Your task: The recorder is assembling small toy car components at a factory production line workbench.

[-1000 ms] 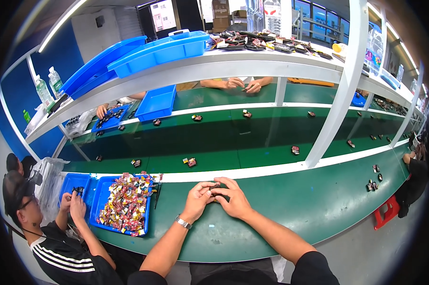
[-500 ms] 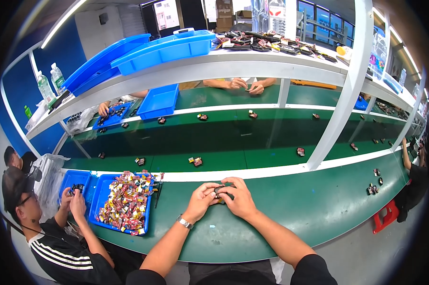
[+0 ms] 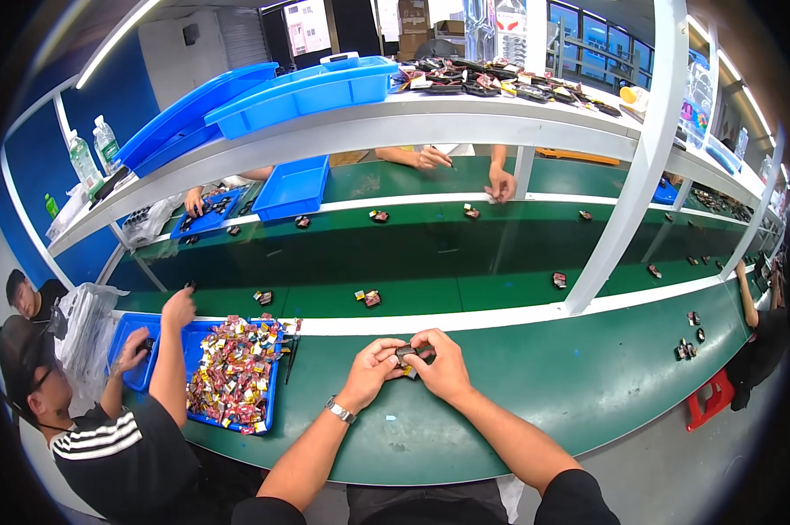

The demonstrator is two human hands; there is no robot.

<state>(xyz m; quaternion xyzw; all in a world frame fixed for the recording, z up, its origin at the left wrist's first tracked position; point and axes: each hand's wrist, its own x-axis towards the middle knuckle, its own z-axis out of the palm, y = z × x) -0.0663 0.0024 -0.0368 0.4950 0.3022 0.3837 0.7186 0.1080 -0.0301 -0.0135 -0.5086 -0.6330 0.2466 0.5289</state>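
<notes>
Together, the left hand and the right hand pinch a small black thing between them, over the green worktop, nearer its back edge than its front edge. A blue tray, piled with little red, yellow and white bits, sits toward the left. Some dark lumps lie near the right end.
</notes>
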